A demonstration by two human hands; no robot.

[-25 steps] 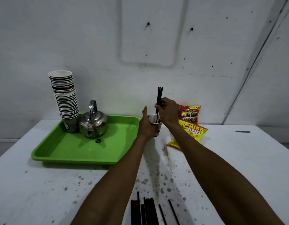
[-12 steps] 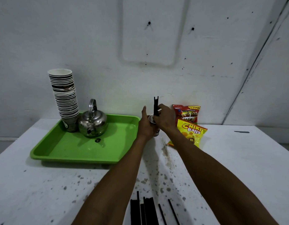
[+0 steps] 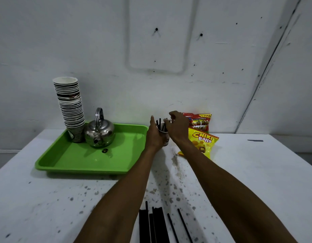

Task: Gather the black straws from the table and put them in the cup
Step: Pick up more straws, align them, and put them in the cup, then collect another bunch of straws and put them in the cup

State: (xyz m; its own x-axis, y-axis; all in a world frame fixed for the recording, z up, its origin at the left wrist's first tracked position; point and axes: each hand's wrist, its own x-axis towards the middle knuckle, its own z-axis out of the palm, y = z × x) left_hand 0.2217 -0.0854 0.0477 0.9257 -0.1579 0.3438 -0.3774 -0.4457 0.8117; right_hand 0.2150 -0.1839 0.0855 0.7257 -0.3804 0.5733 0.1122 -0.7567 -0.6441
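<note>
Your two forearms are bare from elbow to wrist, lean and long. Your bare left hand (image 3: pixel 154 135) and bare right hand (image 3: pixel 178 128) carry no covering, each with slim fingers.

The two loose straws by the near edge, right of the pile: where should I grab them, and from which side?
Pinch the loose straws at their far tips, coming from above with the right hand. They lie flat on the table, apart from the pile, with bare space around those ends; their near ends run out of view.
</note>
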